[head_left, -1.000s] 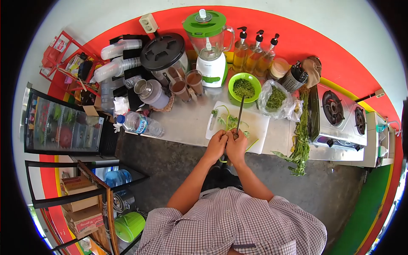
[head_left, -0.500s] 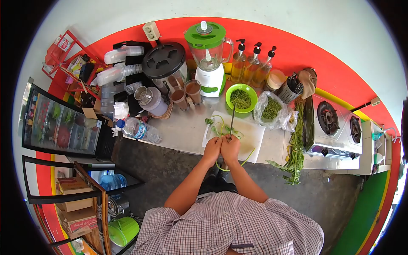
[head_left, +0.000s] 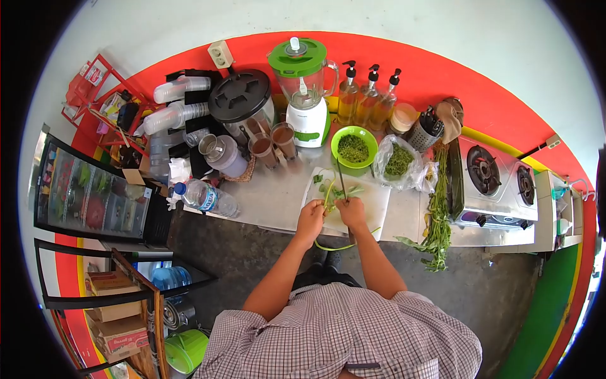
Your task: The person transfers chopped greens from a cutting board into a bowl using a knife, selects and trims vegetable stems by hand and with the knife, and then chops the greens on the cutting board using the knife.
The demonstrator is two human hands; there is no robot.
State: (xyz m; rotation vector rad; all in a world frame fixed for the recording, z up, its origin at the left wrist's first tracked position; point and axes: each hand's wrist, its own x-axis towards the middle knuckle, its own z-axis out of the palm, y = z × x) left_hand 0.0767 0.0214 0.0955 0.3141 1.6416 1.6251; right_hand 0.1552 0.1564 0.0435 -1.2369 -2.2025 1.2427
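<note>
My left hand is closed around a long green vegetable stem, whose tail curves past the board's near edge. Beside it, my right hand grips a knife with its blade pointing away from me. Both hands are over the front of a white cutting board. Leaves and pieces of stem lie at the board's left. Just beyond stands a green bowl with finely chopped greens in it. More chopped greens sit in a clear plastic bag to the right.
A bundle of leafy stalks hangs over the counter's front edge, left of the gas stove. Behind the bowl are a blender and three pump bottles. A water bottle lies at the left, near two brown-filled cups.
My hands have moved apart: the left slightly left and down with the stem, the right slightly right with the knife. The stem's loop now stretches out sideways below the hands.
</note>
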